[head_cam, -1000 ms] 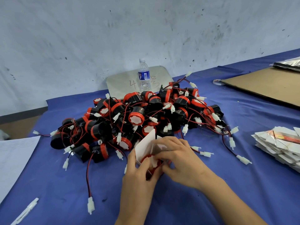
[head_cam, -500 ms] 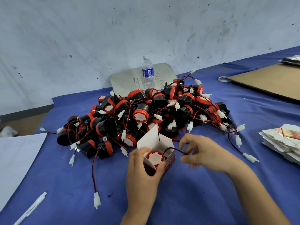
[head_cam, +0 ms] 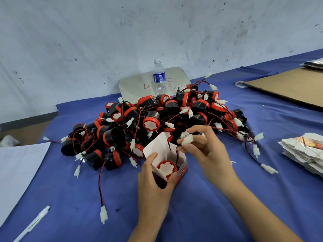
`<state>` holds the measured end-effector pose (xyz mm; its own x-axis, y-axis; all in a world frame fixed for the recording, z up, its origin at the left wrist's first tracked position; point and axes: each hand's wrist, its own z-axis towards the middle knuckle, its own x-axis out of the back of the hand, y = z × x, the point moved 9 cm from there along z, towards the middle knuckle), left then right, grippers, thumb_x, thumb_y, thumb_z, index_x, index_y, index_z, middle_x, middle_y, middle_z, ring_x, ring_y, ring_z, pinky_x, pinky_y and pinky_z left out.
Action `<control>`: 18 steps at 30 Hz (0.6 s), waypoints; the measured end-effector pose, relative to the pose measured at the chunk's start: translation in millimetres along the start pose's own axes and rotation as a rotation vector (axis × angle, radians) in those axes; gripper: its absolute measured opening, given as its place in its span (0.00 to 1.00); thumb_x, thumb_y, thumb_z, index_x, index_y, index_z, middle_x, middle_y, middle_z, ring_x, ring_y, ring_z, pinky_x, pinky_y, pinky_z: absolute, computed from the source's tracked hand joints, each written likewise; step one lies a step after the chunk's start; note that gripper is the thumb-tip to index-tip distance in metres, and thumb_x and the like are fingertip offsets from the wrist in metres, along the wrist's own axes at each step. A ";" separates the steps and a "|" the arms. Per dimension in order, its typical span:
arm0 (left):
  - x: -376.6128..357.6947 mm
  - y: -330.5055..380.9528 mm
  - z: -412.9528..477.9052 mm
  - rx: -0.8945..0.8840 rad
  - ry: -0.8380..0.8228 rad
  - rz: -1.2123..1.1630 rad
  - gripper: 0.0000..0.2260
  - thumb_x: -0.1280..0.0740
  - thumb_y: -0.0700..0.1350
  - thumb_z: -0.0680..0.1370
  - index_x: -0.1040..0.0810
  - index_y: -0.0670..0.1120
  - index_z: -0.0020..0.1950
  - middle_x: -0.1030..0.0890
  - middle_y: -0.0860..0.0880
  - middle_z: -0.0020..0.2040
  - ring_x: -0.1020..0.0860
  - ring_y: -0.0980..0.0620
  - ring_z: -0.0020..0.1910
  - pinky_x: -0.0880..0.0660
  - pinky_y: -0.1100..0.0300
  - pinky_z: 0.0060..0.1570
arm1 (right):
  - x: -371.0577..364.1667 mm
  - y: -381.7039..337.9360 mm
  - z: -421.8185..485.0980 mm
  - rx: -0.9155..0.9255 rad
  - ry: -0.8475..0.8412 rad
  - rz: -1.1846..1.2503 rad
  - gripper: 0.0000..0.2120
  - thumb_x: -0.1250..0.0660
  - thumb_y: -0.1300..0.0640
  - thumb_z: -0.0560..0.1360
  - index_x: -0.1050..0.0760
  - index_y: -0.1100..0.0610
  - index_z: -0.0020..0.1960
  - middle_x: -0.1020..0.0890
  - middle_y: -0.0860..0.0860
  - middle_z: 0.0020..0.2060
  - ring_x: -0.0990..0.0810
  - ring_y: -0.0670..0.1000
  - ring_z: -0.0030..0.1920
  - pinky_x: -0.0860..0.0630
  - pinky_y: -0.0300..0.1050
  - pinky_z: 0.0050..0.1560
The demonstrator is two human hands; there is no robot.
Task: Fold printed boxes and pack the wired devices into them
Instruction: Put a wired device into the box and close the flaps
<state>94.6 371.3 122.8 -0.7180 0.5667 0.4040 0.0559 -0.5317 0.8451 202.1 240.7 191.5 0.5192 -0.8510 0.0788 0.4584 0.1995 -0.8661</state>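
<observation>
A small red printed box (head_cam: 181, 169) stands on the blue table with its white lid flap (head_cam: 160, 145) raised. Inside it sits a black device with a red and white face (head_cam: 166, 167). My left hand (head_cam: 153, 186) grips the box from the near side, thumb on the flap's edge. My right hand (head_cam: 204, 149) is just right of and above the box and pinches the device's white connector (head_cam: 187, 140), its dark wire running down into the box. Behind the box lies a big pile of several black-and-red wired devices (head_cam: 157, 116).
A stack of flat printed boxes (head_cam: 305, 151) lies at the right edge. A water bottle (head_cam: 159, 77) stands behind the pile on a grey board. Brown cardboard (head_cam: 288, 86) is at the far right, white paper (head_cam: 15, 168) and a pen (head_cam: 33, 222) at the left.
The device went into the box and my right hand drew its wire out to the right, then lifted the white connector above the box. My left hand kept holding the box.
</observation>
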 end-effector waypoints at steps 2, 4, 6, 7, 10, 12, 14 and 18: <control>1.0 4.1 -0.3 -0.013 0.007 -0.002 0.28 0.29 0.62 0.68 0.38 0.69 0.63 0.30 0.75 0.50 0.35 0.77 0.54 0.36 0.80 0.47 | -4.1 -3.3 -2.8 0.055 0.025 -0.010 0.17 0.38 0.68 0.79 0.32 0.45 0.54 0.16 0.52 0.44 0.16 0.49 0.42 0.21 0.41 0.48; 1.7 10.3 -0.5 -0.045 0.012 0.004 0.26 0.34 0.68 0.65 0.38 0.69 0.61 0.32 0.80 0.48 0.36 0.77 0.53 0.36 0.81 0.47 | -3.4 -6.6 -4.1 0.110 0.058 -0.075 0.18 0.38 0.67 0.79 0.32 0.43 0.54 0.17 0.49 0.44 0.17 0.48 0.39 0.21 0.40 0.45; 1.8 13.5 -0.8 -0.057 0.013 0.015 0.27 0.37 0.70 0.63 0.39 0.69 0.60 0.34 0.83 0.49 0.36 0.77 0.53 0.33 0.76 0.47 | -2.6 -6.8 -3.7 0.127 0.075 -0.102 0.18 0.37 0.67 0.78 0.31 0.43 0.54 0.17 0.47 0.44 0.18 0.48 0.38 0.20 0.40 0.44; 1.5 13.8 -0.9 -0.057 0.014 0.017 0.27 0.37 0.70 0.63 0.39 0.69 0.61 0.34 0.82 0.49 0.36 0.76 0.54 0.33 0.73 0.46 | -2.0 -5.1 -2.9 0.119 0.077 -0.091 0.18 0.37 0.67 0.78 0.30 0.43 0.53 0.17 0.47 0.43 0.17 0.47 0.38 0.21 0.39 0.43; 1.4 13.1 -1.3 -0.062 0.016 0.008 0.28 0.37 0.72 0.63 0.39 0.70 0.61 0.34 0.81 0.50 0.35 0.75 0.55 0.33 0.76 0.47 | -4.3 5.5 -1.2 0.070 0.070 -0.103 0.17 0.33 0.68 0.76 0.28 0.46 0.48 0.17 0.45 0.40 0.17 0.45 0.37 0.22 0.34 0.41; 1.3 11.2 -1.2 -0.063 0.016 -0.003 0.28 0.36 0.71 0.64 0.37 0.69 0.61 0.33 0.79 0.52 0.34 0.72 0.56 0.34 0.76 0.48 | -11.7 10.0 -2.3 0.090 0.037 -0.222 0.14 0.31 0.70 0.74 0.26 0.52 0.44 0.18 0.47 0.36 0.18 0.45 0.36 0.22 0.35 0.39; 0.5 9.0 -1.1 -0.057 0.007 -0.011 0.28 0.33 0.68 0.65 0.36 0.68 0.63 0.32 0.77 0.55 0.33 0.67 0.59 0.33 0.71 0.50 | -18.4 6.9 -4.9 0.173 0.039 -0.331 0.10 0.30 0.73 0.71 0.25 0.60 0.40 0.20 0.50 0.34 0.22 0.49 0.35 0.24 0.40 0.37; 0.0 8.2 -0.7 -0.075 -0.004 0.001 0.26 0.28 0.62 0.68 0.37 0.71 0.61 0.31 0.74 0.58 0.31 0.65 0.60 0.31 0.66 0.53 | -30.3 -7.4 -10.6 0.344 0.020 -0.354 0.06 0.31 0.71 0.69 0.25 0.62 0.41 0.19 0.52 0.48 0.23 0.48 0.40 0.25 0.36 0.37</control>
<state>94.6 366.4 129.5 -0.7154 0.5686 0.4061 0.0043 -0.5776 0.8163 175.2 259.9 190.3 0.2762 -0.9039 0.3265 0.8178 0.0426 -0.5740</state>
